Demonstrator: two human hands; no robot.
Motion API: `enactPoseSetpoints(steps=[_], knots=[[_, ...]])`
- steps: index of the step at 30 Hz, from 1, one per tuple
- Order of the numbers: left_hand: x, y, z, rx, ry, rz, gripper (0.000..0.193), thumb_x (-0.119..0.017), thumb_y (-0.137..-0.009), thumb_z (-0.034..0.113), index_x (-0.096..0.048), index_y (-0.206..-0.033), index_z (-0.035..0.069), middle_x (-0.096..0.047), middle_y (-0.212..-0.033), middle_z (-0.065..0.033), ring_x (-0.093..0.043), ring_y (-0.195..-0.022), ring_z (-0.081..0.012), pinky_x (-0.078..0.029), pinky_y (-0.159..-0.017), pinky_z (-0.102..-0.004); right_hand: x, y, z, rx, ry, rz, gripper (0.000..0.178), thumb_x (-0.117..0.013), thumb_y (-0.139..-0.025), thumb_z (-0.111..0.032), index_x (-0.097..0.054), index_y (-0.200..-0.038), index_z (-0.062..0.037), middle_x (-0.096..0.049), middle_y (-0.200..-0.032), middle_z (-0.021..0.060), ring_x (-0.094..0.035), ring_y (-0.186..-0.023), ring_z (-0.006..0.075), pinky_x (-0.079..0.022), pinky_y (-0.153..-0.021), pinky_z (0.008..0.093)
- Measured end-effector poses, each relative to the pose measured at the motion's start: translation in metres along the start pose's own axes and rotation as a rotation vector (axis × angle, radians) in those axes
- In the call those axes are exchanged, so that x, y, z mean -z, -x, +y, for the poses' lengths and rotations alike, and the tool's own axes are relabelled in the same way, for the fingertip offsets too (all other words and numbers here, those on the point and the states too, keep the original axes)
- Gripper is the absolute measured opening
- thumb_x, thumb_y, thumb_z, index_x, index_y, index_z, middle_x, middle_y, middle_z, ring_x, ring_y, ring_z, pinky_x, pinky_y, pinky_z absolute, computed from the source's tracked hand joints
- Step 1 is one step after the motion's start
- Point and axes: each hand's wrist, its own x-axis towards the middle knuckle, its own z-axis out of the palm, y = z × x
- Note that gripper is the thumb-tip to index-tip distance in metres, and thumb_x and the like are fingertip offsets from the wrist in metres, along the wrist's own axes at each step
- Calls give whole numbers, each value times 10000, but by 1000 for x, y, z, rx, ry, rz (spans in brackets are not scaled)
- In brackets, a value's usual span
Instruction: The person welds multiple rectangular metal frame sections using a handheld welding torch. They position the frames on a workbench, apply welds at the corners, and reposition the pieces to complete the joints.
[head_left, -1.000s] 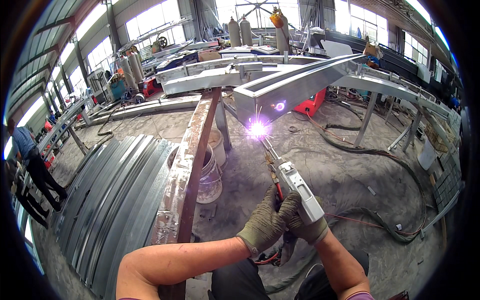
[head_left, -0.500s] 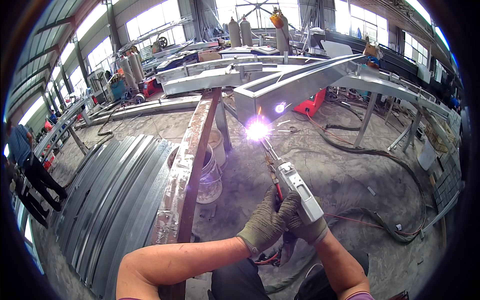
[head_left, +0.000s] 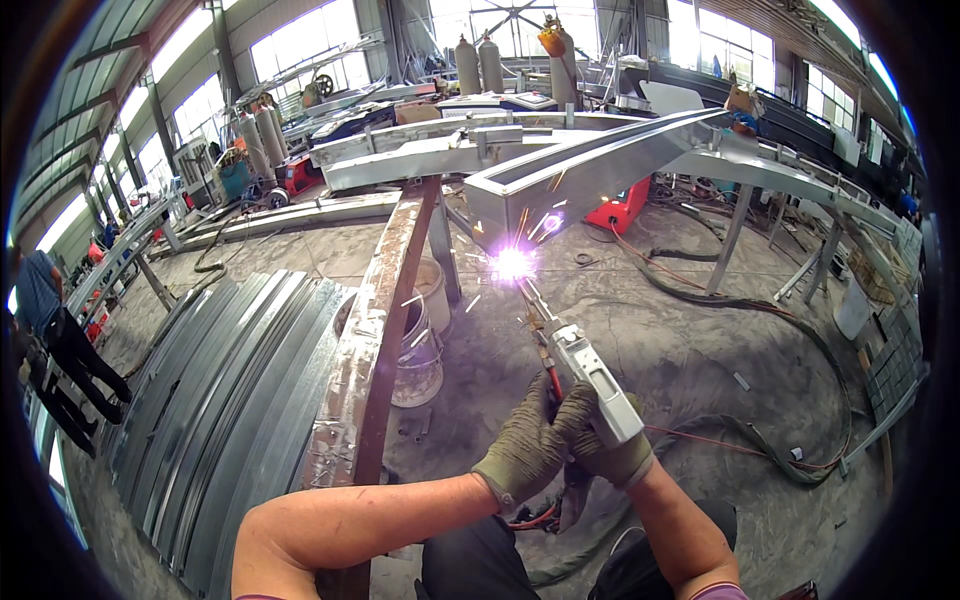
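Note:
Both my hands wear olive-green work gloves and are closed round one white handheld welding gun (head_left: pixel 596 385). My left hand (head_left: pixel 530 437) wraps it from the left, close to a red tube beside its body. On its right side, my right hand (head_left: pixel 618 447) grips the handle, partly hidden behind the body. Slanting up and away, the metal nozzle (head_left: pixel 533 300) ends in a bright violet-white glare (head_left: pixel 514 264) with sparks flying off. That glare sits at the lower corner of a shiny metal box beam (head_left: pixel 585 178), hiding the exact point of contact.
A rust-brown steel beam (head_left: pixel 378 345) runs along my left, with white buckets (head_left: pixel 418 372) beside it. Further left lie long metal strips (head_left: pixel 230 390), near a standing person (head_left: pixel 65 325). Thick hoses (head_left: pixel 800 325) curve over the floor at right, behind them a red machine (head_left: pixel 618 207).
The glare has shifted slightly left and down, with more sparks spraying round it. My hands and the welding gun have moved very slightly left.

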Motion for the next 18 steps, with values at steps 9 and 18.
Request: enactPoseSetpoints(steps=[9,18], knots=[[9,-11,-13,78,94,-32,565,-604,-1198,429,-572,-1565,2,-708,-1368,-104,-655,-1258,-160,-549,-1099,-342,1,-1,0,-43,40,-39,339,-841,-971,-149,-753,-1273,-24,-802,-1058,131,-804,-948,261,-635,-848,382],[13,-1,7,-49,-738,-244,809,-716,-1063,563,-528,-1604,-9,-746,-1370,-275,-756,-1230,-410,-596,-1051,-487,21,-8,66,-233,-191,343,217,-845,-990,-86,-739,-1161,-3,-736,-906,20,-693,-794,120,-585,-714,323]])
